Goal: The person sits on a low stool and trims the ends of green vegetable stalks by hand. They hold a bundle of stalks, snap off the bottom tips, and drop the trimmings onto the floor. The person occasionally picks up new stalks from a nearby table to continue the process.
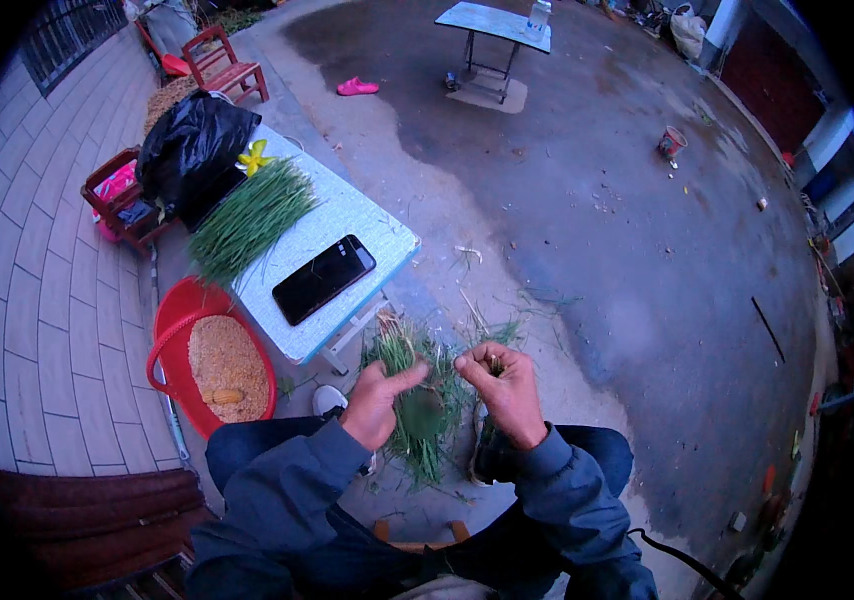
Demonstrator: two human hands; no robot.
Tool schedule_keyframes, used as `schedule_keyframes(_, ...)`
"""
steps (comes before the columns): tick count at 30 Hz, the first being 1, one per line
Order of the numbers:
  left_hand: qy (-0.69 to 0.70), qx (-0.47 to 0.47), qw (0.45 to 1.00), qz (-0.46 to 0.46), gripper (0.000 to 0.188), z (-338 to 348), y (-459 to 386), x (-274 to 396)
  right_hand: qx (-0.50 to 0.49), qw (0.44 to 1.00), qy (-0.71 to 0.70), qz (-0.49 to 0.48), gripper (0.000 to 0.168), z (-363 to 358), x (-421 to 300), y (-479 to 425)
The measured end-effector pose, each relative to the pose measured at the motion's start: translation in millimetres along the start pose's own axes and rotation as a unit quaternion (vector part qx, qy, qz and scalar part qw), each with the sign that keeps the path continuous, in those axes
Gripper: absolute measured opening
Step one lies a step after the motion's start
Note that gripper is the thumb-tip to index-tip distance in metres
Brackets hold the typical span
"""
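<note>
My left hand (376, 401) is closed around a bunch of thin green stalks, which look like chives (395, 351), with pale root ends towards the top. Its thumb lies out across the stalks. Close by on the right, my right hand (503, 386) has thumb and forefinger pinched together at the edge of the bunch. Something small and dark shows in the curl of its fingers, too small to name. Beneath both hands, between my shoes, a loose heap of the same greens (427, 450) lies on the concrete.
A low table (389, 236) at front left bears a smartphone (324, 279), a neat pile of chives (254, 217) and a black plastic bag (194, 146). Beside it sits a red basket (164, 330) of corn kernels. Farther off are a pink slipper (358, 88) and a folding table (494, 19).
</note>
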State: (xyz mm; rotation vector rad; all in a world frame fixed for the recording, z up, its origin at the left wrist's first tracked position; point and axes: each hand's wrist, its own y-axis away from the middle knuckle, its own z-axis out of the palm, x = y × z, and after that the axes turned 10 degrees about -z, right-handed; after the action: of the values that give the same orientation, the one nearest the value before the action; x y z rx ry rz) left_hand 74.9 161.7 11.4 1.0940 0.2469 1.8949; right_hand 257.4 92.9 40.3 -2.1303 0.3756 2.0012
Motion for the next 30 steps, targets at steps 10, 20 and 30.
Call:
schedule_keyframes(10,-0.107,-0.004,0.994,0.022,0.035,9.5,10.7,3.5,0.096,0.994,-0.037,-0.044,0.024,-6.8,-1.3,-5.8)
schedule_keyframes(20,-0.196,-0.019,0.980,0.023,0.037,-0.7,1.9,-6.5,0.162,0.986,-0.004,-0.044,0.018,-27.3,-0.1,-13.7)
schedule_keyframes(30,-0.114,-0.011,0.993,-0.042,0.029,3.5,6.7,2.4,0.306,0.925,-0.173,-0.146,0.017,-66.0,-17.9,-20.1)
